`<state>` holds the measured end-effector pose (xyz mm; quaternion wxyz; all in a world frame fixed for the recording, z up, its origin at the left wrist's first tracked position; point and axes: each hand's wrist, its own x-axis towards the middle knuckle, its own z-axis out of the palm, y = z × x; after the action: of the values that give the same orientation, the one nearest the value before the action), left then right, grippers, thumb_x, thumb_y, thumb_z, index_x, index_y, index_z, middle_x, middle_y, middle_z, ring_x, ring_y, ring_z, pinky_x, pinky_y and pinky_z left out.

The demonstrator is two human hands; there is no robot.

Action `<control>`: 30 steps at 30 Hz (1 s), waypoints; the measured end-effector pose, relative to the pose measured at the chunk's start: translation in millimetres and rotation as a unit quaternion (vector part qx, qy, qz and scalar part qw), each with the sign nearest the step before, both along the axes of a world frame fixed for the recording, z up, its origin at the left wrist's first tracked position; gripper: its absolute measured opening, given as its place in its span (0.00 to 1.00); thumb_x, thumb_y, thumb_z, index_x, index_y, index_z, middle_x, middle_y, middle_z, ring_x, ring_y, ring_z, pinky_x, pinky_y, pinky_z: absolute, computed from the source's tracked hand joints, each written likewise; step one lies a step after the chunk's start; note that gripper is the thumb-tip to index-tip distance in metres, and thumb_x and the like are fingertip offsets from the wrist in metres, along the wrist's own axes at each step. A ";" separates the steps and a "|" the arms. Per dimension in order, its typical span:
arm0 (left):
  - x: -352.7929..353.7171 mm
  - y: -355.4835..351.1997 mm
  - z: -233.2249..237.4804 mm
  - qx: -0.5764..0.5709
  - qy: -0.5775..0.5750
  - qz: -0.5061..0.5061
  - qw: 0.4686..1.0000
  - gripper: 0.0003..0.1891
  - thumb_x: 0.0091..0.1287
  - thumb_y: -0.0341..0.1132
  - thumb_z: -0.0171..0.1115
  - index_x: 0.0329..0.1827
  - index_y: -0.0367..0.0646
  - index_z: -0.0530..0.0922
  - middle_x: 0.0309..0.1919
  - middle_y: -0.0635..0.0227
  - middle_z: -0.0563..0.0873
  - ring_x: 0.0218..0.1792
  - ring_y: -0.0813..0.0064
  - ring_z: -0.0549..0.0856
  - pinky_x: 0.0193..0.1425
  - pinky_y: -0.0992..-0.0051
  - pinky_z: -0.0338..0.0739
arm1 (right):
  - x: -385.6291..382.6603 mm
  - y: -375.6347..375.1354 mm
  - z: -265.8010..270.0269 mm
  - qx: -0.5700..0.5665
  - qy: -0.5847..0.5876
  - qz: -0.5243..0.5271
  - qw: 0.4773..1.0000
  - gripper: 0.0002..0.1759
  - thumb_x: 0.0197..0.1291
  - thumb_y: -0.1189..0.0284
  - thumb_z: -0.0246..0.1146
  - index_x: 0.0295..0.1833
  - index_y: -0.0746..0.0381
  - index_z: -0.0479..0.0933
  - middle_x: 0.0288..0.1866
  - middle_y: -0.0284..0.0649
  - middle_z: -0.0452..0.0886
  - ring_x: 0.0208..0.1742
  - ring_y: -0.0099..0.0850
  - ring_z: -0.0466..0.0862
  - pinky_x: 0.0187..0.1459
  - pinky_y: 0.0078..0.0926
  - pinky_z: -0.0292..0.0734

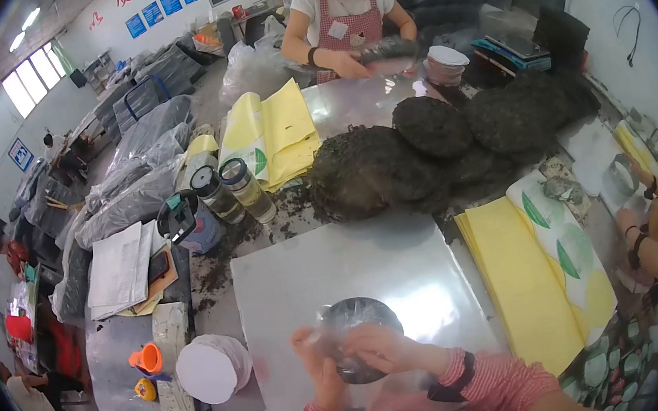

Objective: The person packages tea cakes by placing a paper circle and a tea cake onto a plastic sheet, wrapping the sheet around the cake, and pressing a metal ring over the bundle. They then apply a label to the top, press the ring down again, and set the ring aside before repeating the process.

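Head view: the right hand (384, 348), nearer, overlapped a round dark disc (378, 312) on a metal sheet (297, 282); the left hand (320, 365) stood at the disc's left edge, both apparently pinching clear film (334, 338)

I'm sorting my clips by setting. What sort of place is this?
Probably a small hand-packing workshop: dark round cakes lie heaped in the middle, big yellow paper sheets are stacked nearby, and an aproned person works across from the camera wearer.
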<state>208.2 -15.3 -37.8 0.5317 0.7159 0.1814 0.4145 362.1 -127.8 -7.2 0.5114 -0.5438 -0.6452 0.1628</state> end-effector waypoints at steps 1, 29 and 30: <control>-3.9 -5.0 -1.6 0.028 0.050 -0.037 0.998 0.30 0.57 0.28 0.68 0.64 0.38 0.70 0.58 0.59 0.70 0.57 0.63 0.77 0.66 0.64 0.72 | -4.1 -11.1 -7.1 -0.060 -0.008 -0.027 0.998 0.08 0.61 0.74 0.61 0.43 0.66 0.79 0.47 0.50 0.79 0.49 0.48 0.80 0.54 0.41 0.76; 19.3 -34.2 27.7 0.355 0.424 -0.098 0.828 0.43 0.68 0.52 0.62 0.75 0.23 0.64 0.78 0.41 0.63 0.82 0.39 0.53 0.82 0.41 0.41 | 166.0 -333.2 -28.3 -0.139 -0.492 -0.668 0.541 0.12 0.60 0.70 0.71 0.46 0.66 0.86 0.46 0.50 0.88 0.45 0.45 0.88 0.46 0.42 0.84; 19.3 -34.5 29.9 0.356 0.418 -0.097 0.830 0.42 0.69 0.51 0.63 0.75 0.24 0.64 0.78 0.41 0.63 0.82 0.39 0.53 0.82 0.41 0.41 | 171.9 -344.4 -33.8 -0.142 -0.497 -0.660 0.545 0.12 0.60 0.70 0.71 0.46 0.66 0.86 0.46 0.50 0.88 0.45 0.45 0.88 0.46 0.42 0.84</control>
<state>227.5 -49.8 -7.9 0.1508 0.9744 0.1564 0.0579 534.0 -472.2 -41.0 -0.0115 -0.8759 -0.2236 -0.4274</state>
